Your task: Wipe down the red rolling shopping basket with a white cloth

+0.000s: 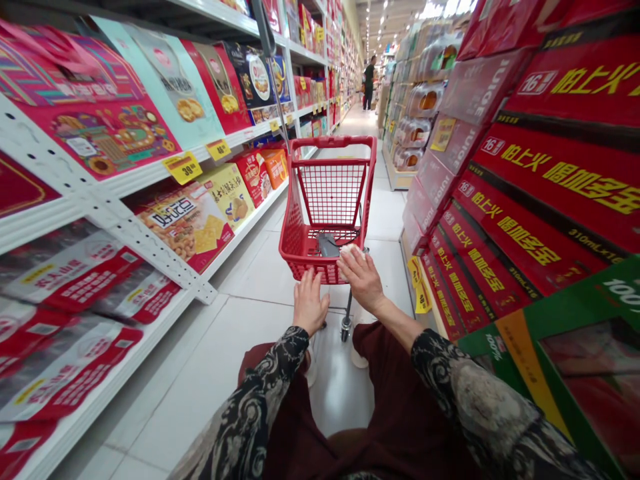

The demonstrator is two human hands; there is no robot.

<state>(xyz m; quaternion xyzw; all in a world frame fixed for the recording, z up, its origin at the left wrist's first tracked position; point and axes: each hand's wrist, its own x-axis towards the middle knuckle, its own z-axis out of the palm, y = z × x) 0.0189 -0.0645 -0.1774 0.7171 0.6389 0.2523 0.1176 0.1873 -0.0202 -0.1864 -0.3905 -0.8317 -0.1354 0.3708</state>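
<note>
A small red wire shopping cart [333,200] stands directly ahead of me on the tiled floor, with a tall grey pole rising at its left side. My right hand [363,280] lies over the cart's rear rim, on top of a whitish item [349,252]. My left hand [310,303] presses on the lower rear of the basket, just left of the right hand. A grey object [327,245] lies in the basket. Patterned black sleeves cover both my forearms.
White shelving [100,193] with boxed food packs and yellow price tags runs along the left. Stacked red juice cartons [550,180] and a green box [565,360] crowd the right. A white tiled aisle [240,320] stretches ahead to a distant person [369,83].
</note>
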